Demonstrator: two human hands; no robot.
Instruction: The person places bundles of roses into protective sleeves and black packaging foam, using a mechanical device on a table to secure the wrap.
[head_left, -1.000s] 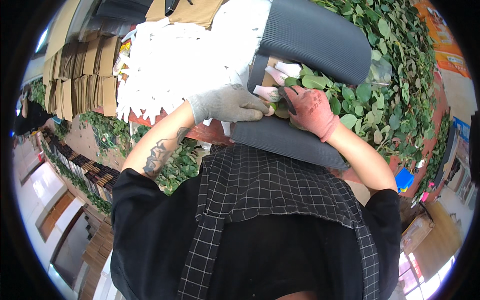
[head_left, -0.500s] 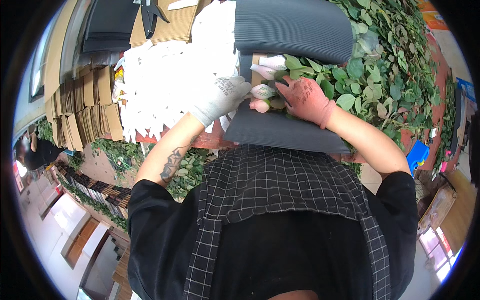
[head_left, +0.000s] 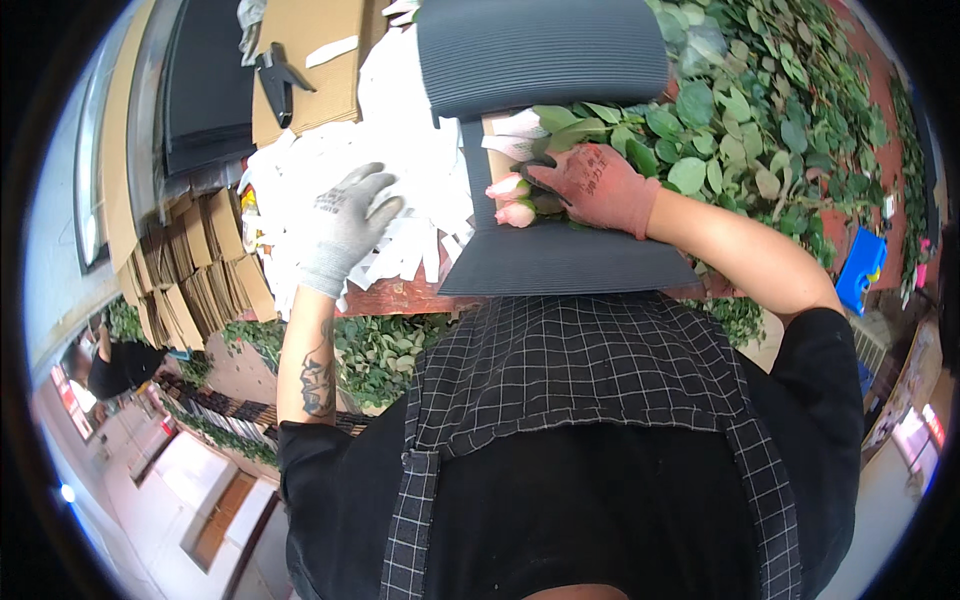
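My left hand (head_left: 350,225), in a grey-white glove, is over the white pile (head_left: 320,165) of net sleeves and strips with its fingers apart. Nothing shows in its grip. My right hand (head_left: 598,187), in a reddish glove with dark fingertips, is closed just behind the flower heads, holding a rose by its stem end. Two bare pink roses (head_left: 514,214) lie at its fingertips. Above them, roses in white net sleeves (head_left: 516,135) lie on a strip of brown cardboard. The flowers rest on a black corrugated sheet (head_left: 570,260), whose far part (head_left: 545,55) curls over.
Leafy stems (head_left: 760,110) are heaped to the right. A black stapler-like tool (head_left: 276,85) lies on brown cardboard (head_left: 335,95) at the upper left. Folded cardboard pieces (head_left: 205,245) stand at the left; a blue object (head_left: 861,268) is at the right edge.
My left hand has moved left from the roses to over the white pile, and its fingers have spread. One rose that wore a net sleeve now shows bare pink. My right hand stays by the flowers.
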